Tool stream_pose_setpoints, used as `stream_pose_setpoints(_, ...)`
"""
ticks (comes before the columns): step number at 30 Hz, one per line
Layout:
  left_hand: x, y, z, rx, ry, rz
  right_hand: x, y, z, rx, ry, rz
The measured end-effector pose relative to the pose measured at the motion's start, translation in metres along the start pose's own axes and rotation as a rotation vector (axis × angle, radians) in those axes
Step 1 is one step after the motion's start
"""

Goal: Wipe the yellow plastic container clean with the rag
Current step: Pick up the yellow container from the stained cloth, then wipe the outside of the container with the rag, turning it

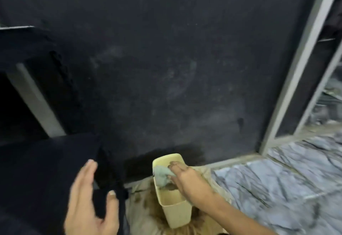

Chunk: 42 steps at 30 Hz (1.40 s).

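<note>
A pale yellow plastic container [175, 209], tall and rectangular, stands at the bottom centre with its open top facing me. My right hand [187, 179] reaches into its mouth and presses a light green rag [161, 173] against the inside, where some brown dirt shows. My left hand [87, 197] hovers to the left of the container, fingers spread, holding nothing and apart from the container.
A large dark wall [157, 59] fills the view behind the container. A dark ledge or block [46, 160] lies under my left hand. A grey marbled surface [286, 188] and a pale metal frame [288, 79] are on the right. Stained cloth [140, 209] lies under the container.
</note>
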<state>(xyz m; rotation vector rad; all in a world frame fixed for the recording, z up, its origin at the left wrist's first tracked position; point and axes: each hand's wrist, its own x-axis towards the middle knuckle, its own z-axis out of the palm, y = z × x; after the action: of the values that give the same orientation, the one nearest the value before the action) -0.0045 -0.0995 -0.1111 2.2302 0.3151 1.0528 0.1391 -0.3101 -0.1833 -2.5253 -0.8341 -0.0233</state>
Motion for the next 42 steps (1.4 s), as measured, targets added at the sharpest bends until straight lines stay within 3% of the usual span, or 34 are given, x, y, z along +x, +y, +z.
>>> stream_pose_setpoints(1,-0.003,0.006,0.017,-0.016,-0.116,-0.002,-0.011,0.015,-0.004,-0.02,0.001,0.04)
stream_pose_setpoints(5,-0.015,-0.018,0.125,-0.069,-0.755,-0.39,-0.044,0.078,0.004,-0.061,0.014,0.238)
stream_pose_setpoints(9,-0.028,-0.01,0.234,0.007,-1.112,-0.491,-0.064,0.137,0.027,0.037,0.06,0.44)
stream_pose_setpoints(12,-0.051,-0.016,0.303,0.107,-1.283,-0.554,-0.08,0.17,0.055,0.118,0.093,0.527)
stream_pose_setpoints(19,-0.073,-0.047,0.362,0.218,-1.267,-0.621,-0.104,0.202,0.12,0.369,0.198,0.648)
stream_pose_setpoints(26,-0.044,-0.103,0.297,0.044,-1.119,-0.734,-0.091,0.189,0.144,0.844,0.29,0.802)
stream_pose_setpoints(31,-0.042,-0.132,0.248,-0.15,-0.993,-0.823,-0.054,0.155,0.126,0.957,0.449,0.481)
stream_pose_setpoints(34,-0.05,-0.139,0.242,-0.222,-0.942,-0.841,-0.03,0.137,0.148,0.944,0.298,0.335)
stream_pose_setpoints(37,-0.055,-0.147,0.242,-0.274,-0.915,-0.862,-0.011,0.131,0.21,0.743,0.045,0.239)
stream_pose_setpoints(42,-0.06,-0.159,0.238,-0.315,-0.857,-0.93,0.017,0.133,0.261,0.587,-0.006,0.253)
